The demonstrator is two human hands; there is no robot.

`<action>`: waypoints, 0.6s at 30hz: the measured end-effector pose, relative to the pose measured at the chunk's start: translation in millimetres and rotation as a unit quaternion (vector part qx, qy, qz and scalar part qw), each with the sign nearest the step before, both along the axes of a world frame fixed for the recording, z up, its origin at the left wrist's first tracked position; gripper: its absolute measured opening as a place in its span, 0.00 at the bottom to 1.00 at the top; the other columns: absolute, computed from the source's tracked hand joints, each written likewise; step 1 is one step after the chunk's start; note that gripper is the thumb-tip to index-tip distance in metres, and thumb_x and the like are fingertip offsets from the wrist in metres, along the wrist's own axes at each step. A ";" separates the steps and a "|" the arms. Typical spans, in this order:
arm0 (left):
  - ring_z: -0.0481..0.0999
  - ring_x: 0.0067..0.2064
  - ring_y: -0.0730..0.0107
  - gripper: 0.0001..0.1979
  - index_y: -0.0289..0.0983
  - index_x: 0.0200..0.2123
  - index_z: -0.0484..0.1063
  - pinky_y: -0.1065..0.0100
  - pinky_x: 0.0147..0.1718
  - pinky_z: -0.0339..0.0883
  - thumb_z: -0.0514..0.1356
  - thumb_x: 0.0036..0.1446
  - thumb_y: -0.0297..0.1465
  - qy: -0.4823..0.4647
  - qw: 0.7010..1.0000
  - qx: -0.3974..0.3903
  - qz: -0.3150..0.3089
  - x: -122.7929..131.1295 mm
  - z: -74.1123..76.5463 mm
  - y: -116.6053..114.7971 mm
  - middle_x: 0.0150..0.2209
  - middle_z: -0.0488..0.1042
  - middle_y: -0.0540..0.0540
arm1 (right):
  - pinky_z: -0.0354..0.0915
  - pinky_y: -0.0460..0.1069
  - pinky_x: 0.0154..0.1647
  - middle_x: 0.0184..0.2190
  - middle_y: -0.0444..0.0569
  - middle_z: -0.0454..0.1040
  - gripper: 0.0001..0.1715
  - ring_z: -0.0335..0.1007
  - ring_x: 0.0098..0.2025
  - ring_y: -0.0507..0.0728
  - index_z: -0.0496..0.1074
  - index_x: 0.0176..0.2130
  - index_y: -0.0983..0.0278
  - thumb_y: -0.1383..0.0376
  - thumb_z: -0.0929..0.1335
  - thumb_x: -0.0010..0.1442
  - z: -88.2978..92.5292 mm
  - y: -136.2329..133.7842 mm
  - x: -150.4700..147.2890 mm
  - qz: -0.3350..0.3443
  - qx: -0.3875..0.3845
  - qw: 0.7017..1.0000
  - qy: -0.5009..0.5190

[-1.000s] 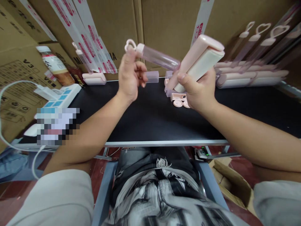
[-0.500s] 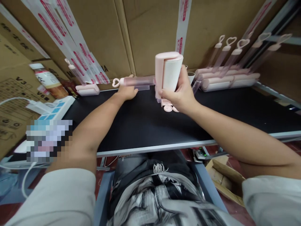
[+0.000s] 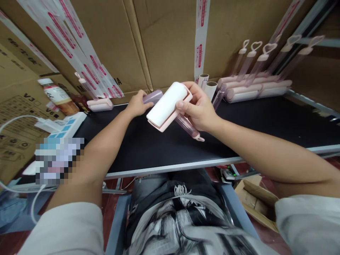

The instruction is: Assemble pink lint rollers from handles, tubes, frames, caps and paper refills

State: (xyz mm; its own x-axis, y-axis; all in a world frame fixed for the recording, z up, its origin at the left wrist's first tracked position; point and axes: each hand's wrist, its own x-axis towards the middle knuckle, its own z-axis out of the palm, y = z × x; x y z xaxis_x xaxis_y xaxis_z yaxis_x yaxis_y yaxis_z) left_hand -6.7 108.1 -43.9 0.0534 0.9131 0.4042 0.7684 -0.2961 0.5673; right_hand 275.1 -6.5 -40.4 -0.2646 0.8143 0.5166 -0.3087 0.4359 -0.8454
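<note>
Right hand (image 3: 198, 108): clamped on the roller, thumb across the white face, the other fingers behind it.
Roller (image 3: 166, 105): held up over the middle of the tabletop (image 3: 159, 152), tilted, its white face toward the camera, its lower end to the left; a pink cover shows along its lower edge and right end.
Handle (image 3: 186, 124): clear purple, sticking out from under the roller toward the front right, its pink tip pointing at the front edge.
Left hand (image 3: 138, 103): closed about the left end of the box, thumb on the near side, near the back edge.
Box (image 3: 154, 95): clear purple, its right end just beside the roller in this view.
Tubes (image 3: 211, 89): two, white, upright by the back edge, just behind the right hand.
Clear parts (image 3: 219, 98): purple, to the right of the tubes.
Finished row (image 3: 261, 91): pink and white rollers along the back edge toward the back right corner, handles up, heart loops on top.
Lone roller (image 3: 100, 105): by the back edge, toward the back left corner.
Bottle (image 3: 60, 99): at the back left corner.
Power strip (image 3: 67, 123): along the left edge, a white plug in it.
</note>
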 end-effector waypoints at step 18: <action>0.82 0.48 0.60 0.44 0.40 0.52 0.73 0.64 0.45 0.77 0.76 0.49 0.67 -0.187 0.953 0.004 -0.239 17.3 28.1 -91.7 0.50 0.82 0.44 | 0.82 0.55 0.32 0.40 0.44 0.77 0.47 0.79 0.34 0.58 0.64 0.62 0.51 0.37 0.83 0.58 -19.8 10.2 -5.0 -0.043 -0.023 0.997 -0.062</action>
State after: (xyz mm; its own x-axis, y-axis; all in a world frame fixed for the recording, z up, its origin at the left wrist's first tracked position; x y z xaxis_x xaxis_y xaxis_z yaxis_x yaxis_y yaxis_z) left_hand 10.6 16.4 -15.8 0.3130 0.8173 0.4838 0.2893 -0.5672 0.7711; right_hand 270.1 3.7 -60.1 -0.2530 0.8585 0.4462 -0.1634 0.4166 -0.8943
